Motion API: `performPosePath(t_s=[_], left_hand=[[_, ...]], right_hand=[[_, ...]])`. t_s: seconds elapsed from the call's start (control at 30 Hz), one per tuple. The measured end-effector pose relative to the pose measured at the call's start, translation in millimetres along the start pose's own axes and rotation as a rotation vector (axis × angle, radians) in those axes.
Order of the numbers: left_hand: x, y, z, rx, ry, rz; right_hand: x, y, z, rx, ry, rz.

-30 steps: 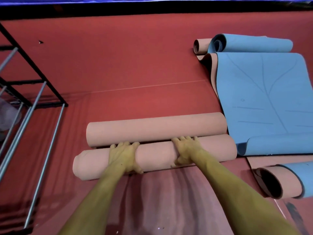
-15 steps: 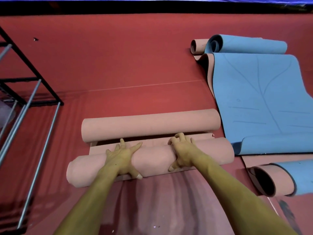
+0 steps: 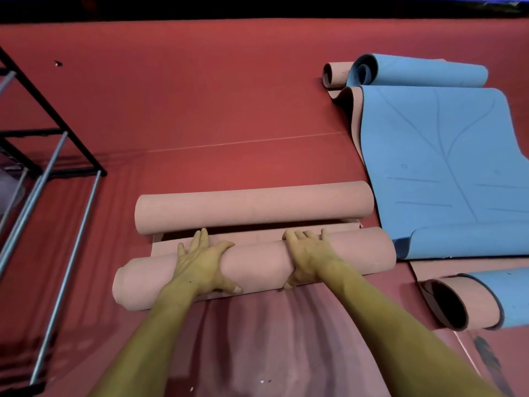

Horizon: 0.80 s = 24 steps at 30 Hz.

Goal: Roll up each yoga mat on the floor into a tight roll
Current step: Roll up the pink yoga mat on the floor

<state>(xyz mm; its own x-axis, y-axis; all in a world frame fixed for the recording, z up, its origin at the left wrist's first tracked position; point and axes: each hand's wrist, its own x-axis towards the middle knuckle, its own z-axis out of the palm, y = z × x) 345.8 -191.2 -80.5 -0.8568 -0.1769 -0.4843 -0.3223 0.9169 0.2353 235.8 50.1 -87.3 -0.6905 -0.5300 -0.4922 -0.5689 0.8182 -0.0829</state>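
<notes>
Both hands lie on the near pink roll [image 3: 254, 265], which rests on the red floor [image 3: 229, 96] close to its near edge. The left hand [image 3: 200, 262] is flat on top with straight, spread fingers that reach over onto the short flat strip [image 3: 252, 234] of mat not yet wound. The right hand [image 3: 307, 253] also presses from above, fingers stretched forward and thumb down on the near side of the roll. Neither hand is clenched; both are open and pressing.

Just behind the strip lies a second pink roll [image 3: 254, 206], which looks finished. The strip's end seems to go under it, so the two are very close.

I judge this is the last turn of the near roll. To do it well, the hands should push forward together with even pressure, so that the roll does not go crooked. Its left end [image 3: 126, 285] bulges out and looks less neat than the right end, so the layers there may have slipped; a little more pressure on the left, or a tap on that end, could help. The palms should press down while rolling to keep it tight.

Toward the right edge of the floor a blue mat [image 3: 435, 156] is still mostly flat, with curled ends, and another loose roll [image 3: 469, 302] lies nearer. These are not yet done. A metal rack [image 3: 48, 156] stands at the left edge.
</notes>
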Motion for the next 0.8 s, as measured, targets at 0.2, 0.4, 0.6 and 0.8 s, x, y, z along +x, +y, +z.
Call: performPosePath(t_s=[0.2,0.4,0.6,0.8], left_hand=[[0.1,16.5,9.7,0.112,0.080,-0.050],[2.5,6.8,14.4,0.119,0.230,-0.002],[13.9,7.1,6.2,0.112,0.138,-0.011],[11.8,2.5,4.0,0.151,0.153,0.022]], right_hand=[[3.6,1.8,-9.7,-0.034,0.034,0.030],[9.8,4.8,-19.9,0.081,0.021,0.059],[6.4,11.9,-15.3,0.057,0.068,0.038],[-0.8,11.3,9.1,-0.144,0.197,0.047]])
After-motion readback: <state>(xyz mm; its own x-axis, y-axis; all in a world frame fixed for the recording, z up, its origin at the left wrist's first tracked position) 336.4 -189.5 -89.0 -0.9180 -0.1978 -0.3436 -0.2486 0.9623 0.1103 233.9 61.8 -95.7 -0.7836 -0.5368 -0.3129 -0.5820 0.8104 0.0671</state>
